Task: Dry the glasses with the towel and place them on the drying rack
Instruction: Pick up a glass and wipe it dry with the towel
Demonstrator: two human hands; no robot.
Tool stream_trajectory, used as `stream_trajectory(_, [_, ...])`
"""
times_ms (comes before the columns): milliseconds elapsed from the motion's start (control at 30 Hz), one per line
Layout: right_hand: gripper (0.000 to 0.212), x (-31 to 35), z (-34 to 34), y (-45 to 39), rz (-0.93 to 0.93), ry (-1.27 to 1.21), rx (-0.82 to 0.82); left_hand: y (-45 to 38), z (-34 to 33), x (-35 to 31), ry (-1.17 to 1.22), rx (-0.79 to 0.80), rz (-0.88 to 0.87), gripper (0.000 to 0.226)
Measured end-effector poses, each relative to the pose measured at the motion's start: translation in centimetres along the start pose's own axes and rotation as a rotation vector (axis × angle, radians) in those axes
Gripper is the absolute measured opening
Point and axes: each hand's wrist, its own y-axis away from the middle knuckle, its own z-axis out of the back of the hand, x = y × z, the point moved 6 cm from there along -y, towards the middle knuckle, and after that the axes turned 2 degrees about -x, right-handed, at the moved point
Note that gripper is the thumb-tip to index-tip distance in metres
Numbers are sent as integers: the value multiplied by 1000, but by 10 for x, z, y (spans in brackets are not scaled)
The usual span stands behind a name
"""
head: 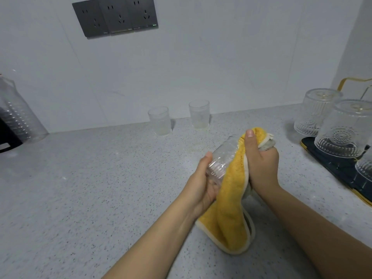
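Just right of centre in the frame, the left hand point(203, 184) grips a ribbed clear glass point(220, 160) by its base end, fingers curled round it, the glass tilted with its mouth toward the upper right. The right hand point(261, 160) clutches a yellow towel point(231, 208) with a grey backing, thumb pressed over the cloth where it covers the mouth end; whether towel is pushed inside the glass cannot be told.

The glass looks light, rigid and breakable, and probably slick if wet, so the ribbed lower wall seems the safest hold. The towel is soft and limp; its free end hangs down to the speckled countertop point(80, 198).

At upper centre, two small tumblers point(160, 121) point(199, 117) stand upright against the wall, well apart from the hands; no contents can be made out. At the right edge, patterned glasses point(342, 129) sit upside down on the dark drying rack point(338, 168), holding nothing. A clear container point(18, 115) stands at the left edge, contents unclear.
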Motion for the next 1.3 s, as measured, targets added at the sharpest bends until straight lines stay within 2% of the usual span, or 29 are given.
stream_trajectory(33, [45, 1, -1, 0, 9, 4, 4, 0, 0, 3, 38, 22, 63, 49])
stream_trajectory(100, [43, 0, -1, -1, -4, -5, -5, 1, -1, 3, -26, 37, 84, 53])
stream_trajectory(200, [45, -5, 5, -5, -44, -17, -41, 5, -3, -2, -193, 22, -45, 39])
stream_trajectory(300, [46, -8, 6, -6, -74, -14, -37, 2, 3, 0, -457, -28, -168, 72])
stream_trajectory(367, [46, -7, 5, -5, -63, -5, -28, 2, 2, 0, -412, -44, -185, 54])
stream_trajectory(433, [46, -3, 2, -3, -28, -10, -11, 0, -1, 1, -170, 14, -51, 34])
stream_trajectory(500, [45, 0, 1, -1, 18, -8, 16, 2, -4, 2, 33, 61, 79, 49])
stream_trajectory(533, [44, 2, 0, -1, 31, -11, 25, 0, -1, 4, 43, 70, 108, 57])
stream_trajectory(600, [43, 1, 1, -1, 24, -27, 17, 0, -2, 3, 3, 109, 110, 58])
stream_trajectory(700, [44, -3, 6, -5, -14, -25, -27, 4, -5, -1, -192, 108, -30, 36])
stream_trajectory(733, [45, -4, 7, -6, -24, -19, -33, 3, -4, -1, -289, 75, -94, 39])
stream_trajectory(800, [46, -6, 7, -6, -40, -10, -36, -2, 3, 2, -384, 11, -167, 63])
stream_trajectory(833, [47, -6, 7, -6, -40, -6, -33, -3, 5, 2, -395, -14, -181, 68])
stream_trajectory(900, [48, -4, 6, -6, -27, -6, -21, -3, 3, 1, -316, 2, -164, 59])
stream_trajectory(967, [48, -2, 4, -4, 2, -13, -2, -1, -3, 2, -65, 54, -32, 48])
stream_trajectory(1033, [46, 0, 1, -3, 28, -20, 16, -2, -1, 7, 42, 59, 107, 55])
stream_trajectory(1133, [44, 0, 3, -3, 15, -33, -4, -4, 2, 8, -45, 60, 117, 62])
stream_trajectory(1233, [46, -4, 8, -6, -27, -34, -33, 4, -7, 2, -193, 93, -23, 52])
stream_trajectory(1300, [47, -6, 9, -7, -56, -31, -36, 2, -2, 4, -320, 24, -101, 79])
